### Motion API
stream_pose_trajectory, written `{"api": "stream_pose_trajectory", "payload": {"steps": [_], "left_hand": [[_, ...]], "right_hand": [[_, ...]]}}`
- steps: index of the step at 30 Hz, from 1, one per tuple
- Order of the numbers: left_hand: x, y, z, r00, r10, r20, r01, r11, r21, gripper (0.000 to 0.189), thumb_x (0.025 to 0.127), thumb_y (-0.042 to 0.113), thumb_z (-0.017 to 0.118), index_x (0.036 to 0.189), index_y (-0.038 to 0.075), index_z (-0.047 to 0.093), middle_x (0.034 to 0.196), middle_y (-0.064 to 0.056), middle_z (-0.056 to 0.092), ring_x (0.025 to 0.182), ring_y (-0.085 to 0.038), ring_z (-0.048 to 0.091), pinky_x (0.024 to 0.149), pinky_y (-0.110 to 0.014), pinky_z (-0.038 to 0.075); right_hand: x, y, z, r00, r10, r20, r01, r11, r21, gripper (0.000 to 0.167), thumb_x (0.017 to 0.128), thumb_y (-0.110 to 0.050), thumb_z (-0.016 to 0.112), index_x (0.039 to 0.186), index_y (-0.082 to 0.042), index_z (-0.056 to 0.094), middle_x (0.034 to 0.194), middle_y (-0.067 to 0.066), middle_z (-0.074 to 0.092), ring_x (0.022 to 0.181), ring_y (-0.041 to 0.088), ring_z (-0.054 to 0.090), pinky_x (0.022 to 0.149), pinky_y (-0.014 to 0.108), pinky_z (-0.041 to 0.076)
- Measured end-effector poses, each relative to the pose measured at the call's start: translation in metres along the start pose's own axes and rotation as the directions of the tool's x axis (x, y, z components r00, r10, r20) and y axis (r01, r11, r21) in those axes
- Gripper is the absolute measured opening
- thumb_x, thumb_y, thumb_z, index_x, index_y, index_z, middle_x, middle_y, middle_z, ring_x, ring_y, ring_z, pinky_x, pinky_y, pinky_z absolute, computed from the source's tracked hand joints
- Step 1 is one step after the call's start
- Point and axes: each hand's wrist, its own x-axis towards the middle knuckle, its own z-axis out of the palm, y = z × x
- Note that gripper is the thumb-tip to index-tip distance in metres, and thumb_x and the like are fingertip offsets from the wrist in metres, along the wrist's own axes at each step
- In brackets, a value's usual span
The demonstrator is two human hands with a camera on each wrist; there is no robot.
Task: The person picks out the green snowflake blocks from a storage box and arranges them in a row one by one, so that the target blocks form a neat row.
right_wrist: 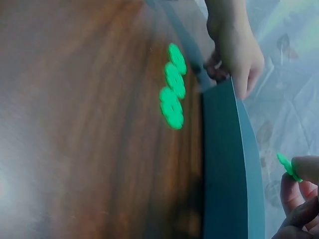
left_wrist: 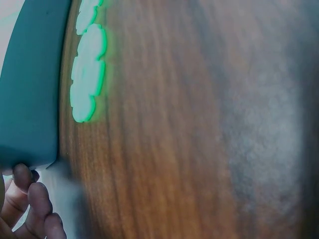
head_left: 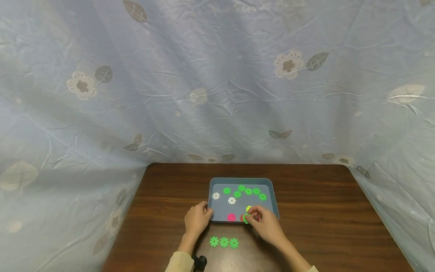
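Observation:
My left hand [head_left: 198, 219] grips the near left corner of a grey-blue tray [head_left: 242, 180], thumb over the rim and fingers curled outside the wall. Between thumb and fingers my right hand [head_left: 266, 225] pinches a green notched plastic disc [head_left: 246, 218], also seen in the right wrist view as a green disc [right_wrist: 288, 167] above the tray's near edge. Just behind that hand a yellow disc [head_left: 249, 208] lies in the tray, partly covered. A pink disc [head_left: 231, 217] sits left of it, and a red disc [head_left: 241, 218] is mostly hidden behind the held one.
Three green discs [head_left: 224, 242] form a row on the brown wooden table [head_left: 316, 211] in front of the tray. Inside the tray lie two white discs [head_left: 232, 200] and several green discs [head_left: 248, 191]. A patterned pale curtain [head_left: 231, 75] hangs behind the table.

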Motion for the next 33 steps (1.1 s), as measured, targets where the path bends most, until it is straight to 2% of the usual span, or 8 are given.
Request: {"api": "stream_pose_trajectory", "payload": {"steps": [9,17,25,33], "left_hand": [[0.0,-0.002,0.002,1.0,0.004,-0.029,-0.004,1.0,0.014,0.026,0.082,0.02,0.069,0.103,0.008,0.078,0.06,0.011,0.051,0.054,-0.012,0.049,0.048,-0.037,0.041],[0.0,0.0,0.002,1.0,0.002,-0.027,-0.001,1.0,0.019,0.026,0.083,0.021,0.068,0.103,0.008,0.078,0.059,0.01,0.05,0.054,-0.013,0.048,0.048,-0.036,0.04],[0.001,0.0,0.002,1.0,-0.008,-0.017,0.008,1.0,0.015,0.025,0.083,0.022,0.068,0.103,0.01,0.078,0.059,0.011,0.049,0.054,-0.012,0.048,0.049,-0.035,0.039],[0.0,0.0,0.001,1.0,0.0,-0.021,0.0,1.0,0.014,0.024,0.083,0.021,0.068,0.101,0.01,0.078,0.059,0.011,0.049,0.053,-0.011,0.047,0.048,-0.035,0.039]], "right_hand": [[-0.033,0.008,0.01,0.996,0.003,0.086,0.001,0.999,-0.047,0.013,0.092,-0.027,0.079,0.095,-0.023,0.067,0.076,-0.015,0.062,0.054,0.003,0.038,0.052,0.024,0.034],[-0.049,0.025,0.025,0.988,-0.023,0.15,0.039,0.994,-0.1,0.015,0.091,-0.027,0.079,0.093,-0.023,0.065,0.075,-0.018,0.058,0.057,0.0,0.043,0.056,0.024,0.037],[-0.052,0.029,0.035,0.992,-0.031,0.125,0.051,0.985,-0.163,0.015,0.09,-0.024,0.08,0.093,-0.02,0.066,0.074,-0.018,0.057,0.058,0.0,0.043,0.056,0.025,0.038],[-0.05,0.029,0.041,0.998,-0.04,0.056,0.055,0.956,-0.289,0.016,0.087,-0.027,0.082,0.089,-0.026,0.066,0.076,-0.019,0.053,0.065,-0.001,0.046,0.058,0.027,0.04]]}}
